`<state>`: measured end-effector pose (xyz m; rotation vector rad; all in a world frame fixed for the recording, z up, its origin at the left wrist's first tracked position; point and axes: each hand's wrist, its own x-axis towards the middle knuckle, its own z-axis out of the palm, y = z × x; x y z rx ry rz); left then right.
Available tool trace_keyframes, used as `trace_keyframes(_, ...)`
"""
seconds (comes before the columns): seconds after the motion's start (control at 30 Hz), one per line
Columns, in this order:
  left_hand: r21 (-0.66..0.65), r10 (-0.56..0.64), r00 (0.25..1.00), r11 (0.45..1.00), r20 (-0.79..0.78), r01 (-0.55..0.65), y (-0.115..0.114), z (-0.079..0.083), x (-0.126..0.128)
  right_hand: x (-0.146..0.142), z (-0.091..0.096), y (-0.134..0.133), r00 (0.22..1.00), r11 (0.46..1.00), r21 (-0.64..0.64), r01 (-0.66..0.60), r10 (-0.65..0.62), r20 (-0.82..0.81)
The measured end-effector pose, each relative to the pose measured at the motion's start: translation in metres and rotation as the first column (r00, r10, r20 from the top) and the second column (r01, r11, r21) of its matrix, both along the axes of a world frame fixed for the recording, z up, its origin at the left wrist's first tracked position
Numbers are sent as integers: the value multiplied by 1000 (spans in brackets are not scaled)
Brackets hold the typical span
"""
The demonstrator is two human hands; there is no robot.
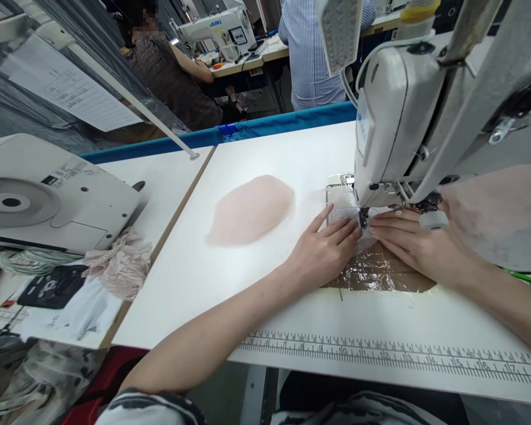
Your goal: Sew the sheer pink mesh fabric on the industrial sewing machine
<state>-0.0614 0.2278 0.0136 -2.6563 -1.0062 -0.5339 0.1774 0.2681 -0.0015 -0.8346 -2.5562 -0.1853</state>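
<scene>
My left hand [325, 251] lies flat on the white table, fingers stretched toward the needle of the white sewing machine [398, 118]. My right hand [418, 245] lies flat just right of the needle, fingers pointing left. Both press a small pale piece of fabric [361, 237] under the presser foot [363, 218]; the piece is mostly hidden by my fingers. A pale pink oval fabric pad [252, 209] lies on the table left of my left hand, untouched.
A ruler strip [380, 354] runs along the table's front edge. Pink fabric [500, 206] lies right of the machine. A second machine part [48, 200], lace trim [119, 262] and clutter sit at the left. Two people work beyond the blue edge [265, 127].
</scene>
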Motion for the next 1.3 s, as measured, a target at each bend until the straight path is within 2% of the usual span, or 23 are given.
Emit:
trace_keyframes(0.13,-41,18,997,999,77,-15,-1,3,-1,-2,7,-2,1000,997,80,-18,18,1)
trace_keyframes(0.23,-48,97,993,994,73,-93,-4,5,-3,-4,14,-5,999,992,125,-20,23,-25)
trace_keyframes(0.3,12,106,992,994,73,-107,-8,7,-3,-6,19,-9,998,987,154,-39,46,-45)
trace_keyframes(0.4,172,7,989,985,147,-33,-11,13,-4,-9,23,-18,989,980,173,-104,120,-86)
trace_keyframes(0.47,220,-28,982,975,187,-14,-10,16,-5,-12,23,-24,978,977,148,-151,169,-119)
trace_keyframes(0.57,120,-28,984,993,177,7,-5,18,-7,-15,24,-30,981,981,87,-171,178,-82)
trace_keyframes(0.67,-35,-31,990,999,140,36,0,16,-11,-17,25,-34,994,987,124,-104,108,-23)
trace_keyframes(0.73,-87,-22,991,996,131,34,2,14,-12,-18,26,-36,995,987,139,-82,89,-48)
trace_keyframes(0.93,-135,-20,997,990,73,30,2,16,-12,-21,26,-41,996,996,35,-77,79,-43)
trace_keyframes(1.13,-152,-12,998,988,63,21,7,12,-12,-25,23,-48,1000,999,30,24,-24,9)
trace_keyframes(1.3,-152,-39,998,987,50,46,13,6,-14,-24,20,-44,993,994,-32,102,-100,59)
